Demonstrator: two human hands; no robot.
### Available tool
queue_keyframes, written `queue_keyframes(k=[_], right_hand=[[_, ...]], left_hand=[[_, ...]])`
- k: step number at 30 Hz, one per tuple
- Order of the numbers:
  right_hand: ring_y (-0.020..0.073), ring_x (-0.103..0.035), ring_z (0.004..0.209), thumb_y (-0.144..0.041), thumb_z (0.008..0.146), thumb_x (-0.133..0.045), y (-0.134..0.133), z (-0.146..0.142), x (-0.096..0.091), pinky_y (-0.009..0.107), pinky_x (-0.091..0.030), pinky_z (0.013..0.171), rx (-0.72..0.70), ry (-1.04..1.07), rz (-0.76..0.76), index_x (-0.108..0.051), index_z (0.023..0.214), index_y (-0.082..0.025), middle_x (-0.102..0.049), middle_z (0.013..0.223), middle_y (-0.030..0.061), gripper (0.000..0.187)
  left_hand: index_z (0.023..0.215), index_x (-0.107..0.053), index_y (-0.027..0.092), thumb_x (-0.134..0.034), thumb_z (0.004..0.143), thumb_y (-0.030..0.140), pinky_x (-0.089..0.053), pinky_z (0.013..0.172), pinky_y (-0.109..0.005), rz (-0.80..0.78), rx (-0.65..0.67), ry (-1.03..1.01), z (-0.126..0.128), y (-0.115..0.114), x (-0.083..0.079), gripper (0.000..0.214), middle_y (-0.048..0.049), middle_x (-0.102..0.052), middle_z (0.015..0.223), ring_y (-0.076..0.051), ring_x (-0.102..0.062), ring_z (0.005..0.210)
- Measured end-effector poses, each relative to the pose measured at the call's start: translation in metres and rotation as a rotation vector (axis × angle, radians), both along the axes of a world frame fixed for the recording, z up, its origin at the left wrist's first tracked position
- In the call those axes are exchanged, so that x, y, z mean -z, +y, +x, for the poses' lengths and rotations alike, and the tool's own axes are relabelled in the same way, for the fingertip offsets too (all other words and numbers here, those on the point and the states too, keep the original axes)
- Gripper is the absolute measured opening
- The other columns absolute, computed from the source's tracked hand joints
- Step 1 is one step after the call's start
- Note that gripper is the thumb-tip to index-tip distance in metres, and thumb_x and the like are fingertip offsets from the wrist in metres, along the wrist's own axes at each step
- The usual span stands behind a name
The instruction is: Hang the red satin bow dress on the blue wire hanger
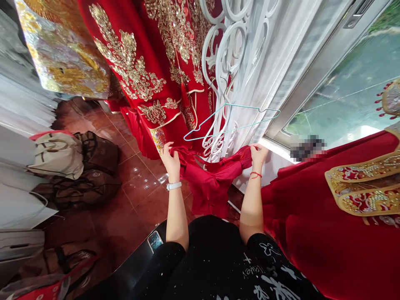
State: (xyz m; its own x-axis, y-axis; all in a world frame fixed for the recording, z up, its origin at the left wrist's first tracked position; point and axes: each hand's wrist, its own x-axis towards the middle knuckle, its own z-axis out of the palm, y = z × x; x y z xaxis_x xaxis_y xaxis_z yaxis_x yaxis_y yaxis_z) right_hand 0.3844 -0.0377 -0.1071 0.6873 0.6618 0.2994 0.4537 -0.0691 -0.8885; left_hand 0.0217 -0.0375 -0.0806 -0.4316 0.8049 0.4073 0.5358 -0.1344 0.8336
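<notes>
Head view shows two hands and a red top (209, 187) hanging down between them, right in front of the person's black shirt (215, 258). The right hand (258, 154) pinches one top corner of the cloth between thumb and fingers. The left hand (170, 160) is at the other corner, but its thumb and fingers look a bit apart and the cloth goes behind them, so I cannot tell if it grips tight. Just past the cloth is a thin blue-green hanger (225, 103), in front of a white curly stand (231, 50), with no cloth on it. Big red clothes with gold flowers (125, 62) hang close by.

I think the step in hand is spreading the top wide by its corners. The next move seems to call for both hands holding it level, and a firm pinch on the left so that side does not slip.
</notes>
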Motion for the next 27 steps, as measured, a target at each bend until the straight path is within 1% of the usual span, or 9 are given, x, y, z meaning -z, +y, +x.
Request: queue_keyframes(k=[4,7,10,15,18,20,22,24,27], right_hand=[[0.0295,-0.075,0.084,-0.021,0.067,-0.061,-0.013,-0.011,-0.009,0.044,-0.059,0.089,0.037,0.031,-0.068,-0.082,0.079,-0.013,-0.081,0.084,0.0127,0.025],[0.0299,-0.077,0.092,-0.017,0.069,-0.064,-0.019,-0.016,-0.022,0.043,-0.058,0.096,-0.006,0.007,-0.129,-0.084,0.085,-0.013,-0.083,0.092,0.0141,0.027],[0.0298,-0.078,0.094,-0.016,0.070,-0.065,-0.022,-0.019,-0.029,0.042,-0.059,0.096,-0.027,0.008,-0.174,-0.085,0.087,-0.014,-0.084,0.095,0.0131,0.025],[0.0304,-0.079,0.091,-0.021,0.071,-0.069,-0.020,-0.019,-0.022,0.042,-0.061,0.090,-0.063,0.018,-0.179,-0.083,0.079,-0.018,-0.084,0.091,0.0118,0.017],[0.0318,-0.078,0.093,-0.024,0.070,-0.070,-0.020,-0.014,-0.013,0.044,-0.061,0.092,-0.110,0.060,-0.131,-0.082,0.079,-0.017,-0.084,0.091,0.0126,0.016],[0.0317,-0.078,0.095,-0.025,0.069,-0.070,-0.022,-0.012,-0.007,0.045,-0.060,0.095,-0.165,0.112,-0.073,-0.081,0.081,-0.017,-0.084,0.093,0.0133,0.018],[0.0300,-0.078,0.097,-0.026,0.069,-0.068,-0.023,-0.012,-0.002,0.045,-0.060,0.097,-0.218,0.168,-0.007,-0.080,0.083,-0.017,-0.083,0.096,0.0134,0.020],[0.0283,-0.077,0.096,-0.027,0.068,-0.068,-0.024,-0.013,0.000,0.045,-0.060,0.096,-0.245,0.211,0.036,-0.080,0.084,-0.018,-0.083,0.097,0.0131,0.022],[0.0266,-0.075,0.094,-0.026,0.067,-0.067,-0.026,-0.017,-0.002,0.044,-0.060,0.093,-0.262,0.254,0.057,-0.080,0.085,-0.018,-0.082,0.096,0.0127,0.024]], left_hand=[[0.118,-0.070,0.020,-0.051,0.087,0.006,-0.049,0.109,-0.041,-0.089,0.096,0.088,-0.008,0.001,0.007,0.039,-0.0118,-0.065,0.117,-0.026,-0.064,0.111],[0.123,-0.068,0.021,-0.049,0.091,0.007,-0.049,0.109,-0.042,-0.167,0.154,0.111,-0.010,-0.001,0.003,0.040,-0.0119,-0.065,0.120,-0.026,-0.064,0.112],[0.119,-0.070,0.023,-0.050,0.093,0.008,-0.050,0.108,-0.040,-0.269,0.197,0.145,-0.008,-0.005,-0.004,0.035,-0.0111,-0.065,0.121,-0.027,-0.065,0.115],[0.119,-0.071,0.026,-0.052,0.101,0.020,-0.052,0.097,-0.043,-0.419,0.190,0.286,-0.003,-0.010,-0.012,0.028,-0.0114,-0.065,0.130,-0.031,-0.066,0.113],[0.115,-0.074,0.024,-0.054,0.100,0.022,-0.048,0.104,-0.048,-0.426,0.116,0.368,0.000,-0.012,-0.008,0.025,-0.0130,-0.067,0.133,-0.035,-0.060,0.124],[0.112,-0.075,0.023,-0.055,0.098,0.019,-0.044,0.109,-0.049,-0.410,0.073,0.373,0.001,-0.011,-0.003,0.025,-0.0126,-0.072,0.124,-0.036,-0.057,0.128],[0.114,-0.075,0.023,-0.057,0.095,0.017,-0.045,0.108,-0.046,-0.392,0.079,0.307,0.001,-0.010,0.003,0.027,-0.0099,-0.076,0.110,-0.032,-0.062,0.119],[0.114,-0.075,0.022,-0.061,0.089,0.015,-0.050,0.099,-0.039,-0.379,0.151,0.177,0.000,-0.009,0.009,0.029,-0.0066,-0.076,0.095,-0.025,-0.068,0.099],[0.100,-0.075,0.018,-0.066,0.079,0.013,-0.051,0.079,-0.029,-0.386,0.282,-0.036,-0.005,-0.010,0.017,0.023,-0.0030,-0.073,0.078,-0.019,-0.069,0.076]])
